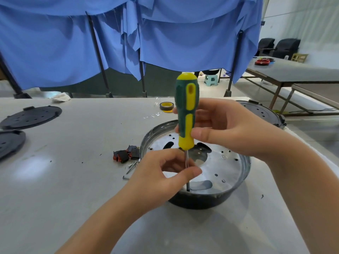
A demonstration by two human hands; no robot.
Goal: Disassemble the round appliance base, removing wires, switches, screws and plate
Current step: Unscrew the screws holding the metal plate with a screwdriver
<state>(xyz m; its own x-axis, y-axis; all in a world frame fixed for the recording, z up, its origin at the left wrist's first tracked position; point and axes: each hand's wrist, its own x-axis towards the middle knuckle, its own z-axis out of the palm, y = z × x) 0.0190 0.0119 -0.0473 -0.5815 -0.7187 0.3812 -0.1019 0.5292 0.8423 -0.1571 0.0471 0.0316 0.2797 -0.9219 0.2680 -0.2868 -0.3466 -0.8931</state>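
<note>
The round appliance base (238, 177) sits open side up on the table, a black shell with a shiny perforated metal plate (220, 162) inside. A green and yellow screwdriver (186, 110) stands upright, its tip down at the plate's near edge. My right hand (225, 129) grips the handle. My left hand (165, 171) pinches the metal shaft between thumb and fingers just above the plate. Black and red switches (126, 154) and several loose screws (131, 168) lie on the table left of the base.
Two black round covers (31, 117) (9, 143) lie at the far left and another (264, 113) behind the base at right. A roll of yellow tape (166, 106) sits farther back. Blue cloth hangs behind the table.
</note>
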